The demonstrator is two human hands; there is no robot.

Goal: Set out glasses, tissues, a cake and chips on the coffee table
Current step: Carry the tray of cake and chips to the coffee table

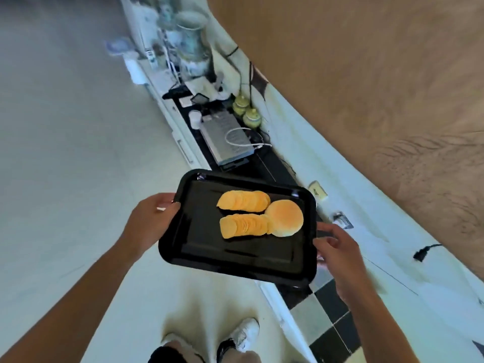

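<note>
Both hands, left (150, 222) and right (337, 254), grasp opposite rims of the tray (199, 247); on it, chips (243, 213) touch the cake (285, 221). Carrying step, I judge; next: level walk to the unseen coffee table

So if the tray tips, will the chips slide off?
Probably they would slide. The chips lie loose in two fanned rows on the smooth, shiny black tray, with nothing holding them. The raised rim might catch a few. They look thin, so likely light and easy to break. The round cake touches the nearer row.
</note>
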